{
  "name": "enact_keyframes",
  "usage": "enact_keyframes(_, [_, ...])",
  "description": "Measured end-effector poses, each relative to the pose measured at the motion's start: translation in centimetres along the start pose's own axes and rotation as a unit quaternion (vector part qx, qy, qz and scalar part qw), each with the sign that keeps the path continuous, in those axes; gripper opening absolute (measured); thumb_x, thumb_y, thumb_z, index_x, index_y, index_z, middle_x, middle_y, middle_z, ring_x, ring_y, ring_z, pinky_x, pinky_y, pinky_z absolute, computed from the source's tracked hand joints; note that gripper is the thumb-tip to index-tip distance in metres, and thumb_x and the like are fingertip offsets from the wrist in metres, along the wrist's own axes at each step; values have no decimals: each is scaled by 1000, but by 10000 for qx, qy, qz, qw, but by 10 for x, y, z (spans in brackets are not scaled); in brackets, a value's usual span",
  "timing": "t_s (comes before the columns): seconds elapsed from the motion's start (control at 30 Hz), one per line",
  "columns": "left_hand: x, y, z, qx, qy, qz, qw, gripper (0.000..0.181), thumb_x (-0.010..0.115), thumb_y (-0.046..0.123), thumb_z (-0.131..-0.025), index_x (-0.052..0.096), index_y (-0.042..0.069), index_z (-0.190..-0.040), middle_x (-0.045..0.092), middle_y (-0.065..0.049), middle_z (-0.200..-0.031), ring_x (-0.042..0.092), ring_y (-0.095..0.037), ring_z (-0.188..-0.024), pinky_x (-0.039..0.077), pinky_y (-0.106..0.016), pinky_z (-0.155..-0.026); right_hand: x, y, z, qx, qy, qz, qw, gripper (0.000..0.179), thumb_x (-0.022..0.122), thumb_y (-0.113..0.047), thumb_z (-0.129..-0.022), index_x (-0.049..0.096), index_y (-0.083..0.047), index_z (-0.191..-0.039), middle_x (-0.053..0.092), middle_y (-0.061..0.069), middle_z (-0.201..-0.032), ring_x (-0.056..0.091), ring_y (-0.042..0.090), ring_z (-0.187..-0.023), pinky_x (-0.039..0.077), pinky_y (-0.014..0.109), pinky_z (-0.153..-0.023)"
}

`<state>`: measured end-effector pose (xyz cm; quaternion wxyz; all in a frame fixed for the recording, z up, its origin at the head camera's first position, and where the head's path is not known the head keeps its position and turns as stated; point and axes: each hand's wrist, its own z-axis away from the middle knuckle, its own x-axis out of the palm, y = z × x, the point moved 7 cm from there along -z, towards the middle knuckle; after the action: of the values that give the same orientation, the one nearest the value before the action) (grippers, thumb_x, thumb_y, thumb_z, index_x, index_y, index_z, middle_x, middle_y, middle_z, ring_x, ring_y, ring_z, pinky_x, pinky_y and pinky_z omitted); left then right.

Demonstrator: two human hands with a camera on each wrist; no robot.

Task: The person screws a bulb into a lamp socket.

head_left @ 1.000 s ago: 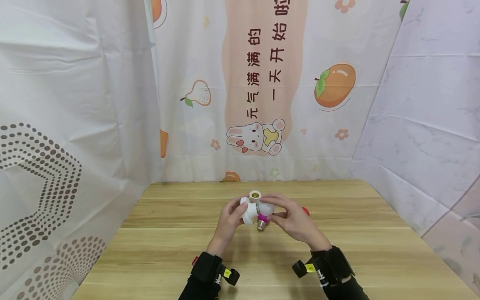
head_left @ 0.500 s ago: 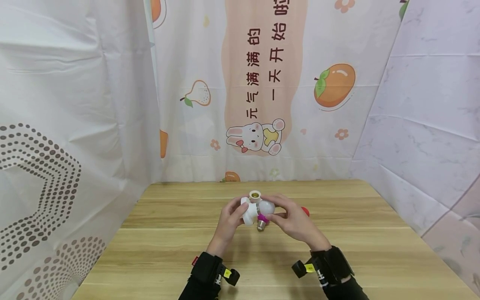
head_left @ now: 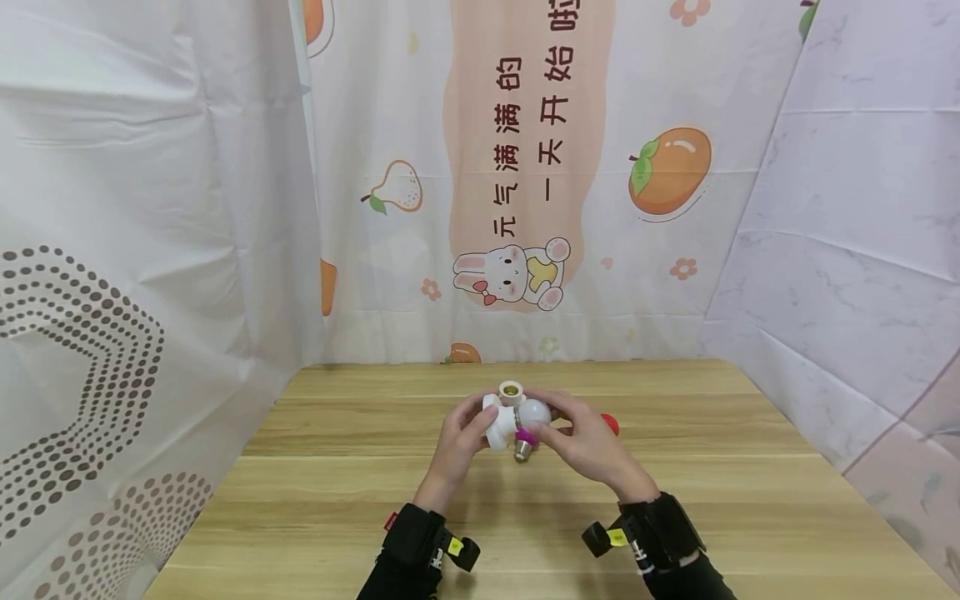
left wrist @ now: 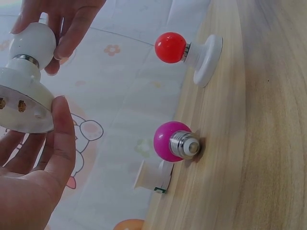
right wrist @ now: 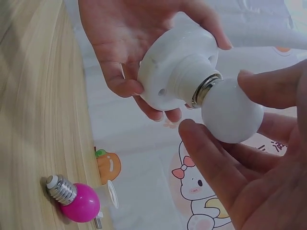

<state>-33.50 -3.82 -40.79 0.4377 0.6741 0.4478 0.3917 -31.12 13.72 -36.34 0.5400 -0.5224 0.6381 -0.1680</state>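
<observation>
My left hand (head_left: 459, 437) grips the round base of a white lamp holder (right wrist: 158, 72) by its rim, clear above the table. A white light bulb (right wrist: 232, 112) sits in the holder's mouth, with a narrow ring of its metal screw base showing. Around the bulb's globe curl the thumb and fingers of my right hand (head_left: 588, 437). Two brass contacts show on the holder's underside in the left wrist view. Beyond the hands, a magenta bulb (left wrist: 165, 142) lies on its side, its metal screw base bare.
On the wooden table (head_left: 337, 500), a red bulb (left wrist: 170, 47) stands fitted in another white lamp holder (left wrist: 208, 62). A further white holder (head_left: 511, 392) with a brass-coloured inside is behind the magenta bulb. Printed curtains border the table's back and sides.
My right fingers have shifted around the white bulb, from over its top to behind and below, so more of the globe shows. The left hand and holder are nearly still.
</observation>
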Motion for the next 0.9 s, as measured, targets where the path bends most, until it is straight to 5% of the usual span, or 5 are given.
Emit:
enact_keyframes(0.27, [1,0,0,-16,6,-2,10000,48,56,27,-101,54,-3,-139,59,-23,-128,60,-19,-104,56,-35,-81,0,1,0,-121,93,-253,9996,49,71,-23,-98,57,-11,-143,60,12,-135,59,30,-117,58,29,-83])
enact_keyframes(0.57, [2,2,-1,-34,-9,97,9999,49,55,26,-102,53,-6,-139,60,-20,-126,61,-19,-103,55,-33,-80,-6,-16,3,-1308,598,-237,9893,34,73,2,-91,71,-5,-124,59,14,-136,57,27,-123,58,32,-83])
enact_keyframes(0.7, [2,4,-2,-17,-26,117,9999,49,54,25,-103,52,-6,-139,59,-20,-126,60,-19,-103,55,-34,-81,-6,-18,3,-1555,499,-242,9863,30,73,6,-89,75,-5,-117,61,17,-134,60,28,-119,59,33,-80])
enact_keyframes(0.9, [0,1,0,-51,5,154,9999,48,54,25,-103,53,-5,-140,62,-11,-123,61,-19,-103,55,-36,-81,-3,-15,4,-1341,77,-523,9896,39,71,11,-88,71,-3,-124,55,17,-140,59,31,-120,58,34,-86])
